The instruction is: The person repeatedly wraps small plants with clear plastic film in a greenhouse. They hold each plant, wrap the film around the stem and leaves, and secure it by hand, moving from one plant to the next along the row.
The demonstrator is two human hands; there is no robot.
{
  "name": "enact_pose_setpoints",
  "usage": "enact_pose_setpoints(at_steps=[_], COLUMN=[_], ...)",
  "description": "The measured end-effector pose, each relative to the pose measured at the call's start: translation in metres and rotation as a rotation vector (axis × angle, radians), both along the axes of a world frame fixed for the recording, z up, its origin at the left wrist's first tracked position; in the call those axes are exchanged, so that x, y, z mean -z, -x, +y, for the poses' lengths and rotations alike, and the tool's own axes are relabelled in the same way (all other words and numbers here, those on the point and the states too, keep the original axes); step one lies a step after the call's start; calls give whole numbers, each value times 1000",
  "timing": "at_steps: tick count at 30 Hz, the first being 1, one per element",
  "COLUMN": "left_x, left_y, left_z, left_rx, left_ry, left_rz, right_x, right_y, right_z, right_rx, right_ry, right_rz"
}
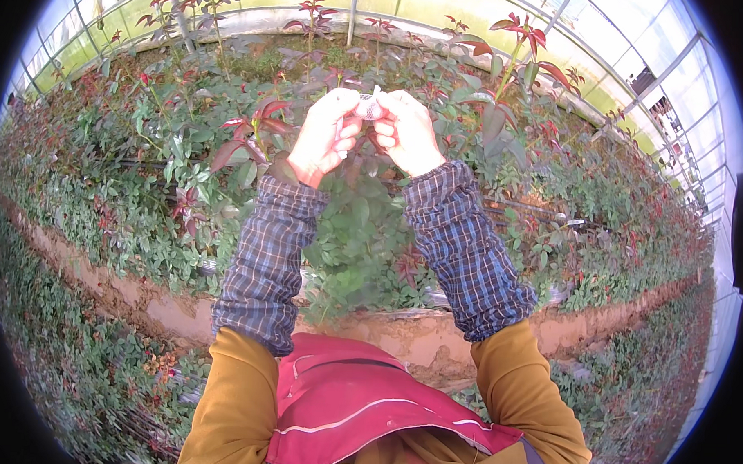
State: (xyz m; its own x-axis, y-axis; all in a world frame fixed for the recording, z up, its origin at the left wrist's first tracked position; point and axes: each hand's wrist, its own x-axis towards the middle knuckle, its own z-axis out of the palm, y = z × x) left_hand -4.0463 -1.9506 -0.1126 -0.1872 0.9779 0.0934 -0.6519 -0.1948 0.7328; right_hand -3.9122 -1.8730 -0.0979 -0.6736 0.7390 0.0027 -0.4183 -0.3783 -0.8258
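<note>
Both arms reach forward over the leafy plants, and the hands meet near the top middle. Between them is a small white mesh net, bunched up, with a pale tip standing above it. My left hand pinches its left side between thumb and fingers. On the opposite side my right hand is closed on the net too, fingers curled in. Whether a flower bud sits inside the mesh cannot be made out in the glare. Dark red and green leaves lie just below the hands.
Rose-like bushes fill the bed all around. A tall red-leaved shoot rises right of my hands; another red-leaved shoot stands left. A brown earth path crosses nearer to me. Greenhouse walls with metal posts stand behind.
</note>
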Motion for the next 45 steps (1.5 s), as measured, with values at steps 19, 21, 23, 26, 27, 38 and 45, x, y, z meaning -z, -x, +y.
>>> enact_pose_setpoints(at_steps=[19,21,23,26,27,38,45], left_x=[25,24,25,29,29,26,28], left_y=[-3,-3,0,4,4,3,7], left_z=[15,16,16,17,18,20,19], left_rx=[-123,-139,-131,-129,-128,-159,-98], left_ry=[135,139,149,145,141,163,171], left_rz=[-35,-53,-31,-38,-46,-89,-50], right_x=[36,33,32,33,33,22,28], right_y=[8,9,10,14,15,21,18], right_z=[18,18,18,21,22,26,29], right_rx=[88,77,84,96,103,83,77], right_ry=[-88,-90,-87,-109,-121,-231,-200], right_rz=[-27,-27,-41,-74,-87,-120,-150])
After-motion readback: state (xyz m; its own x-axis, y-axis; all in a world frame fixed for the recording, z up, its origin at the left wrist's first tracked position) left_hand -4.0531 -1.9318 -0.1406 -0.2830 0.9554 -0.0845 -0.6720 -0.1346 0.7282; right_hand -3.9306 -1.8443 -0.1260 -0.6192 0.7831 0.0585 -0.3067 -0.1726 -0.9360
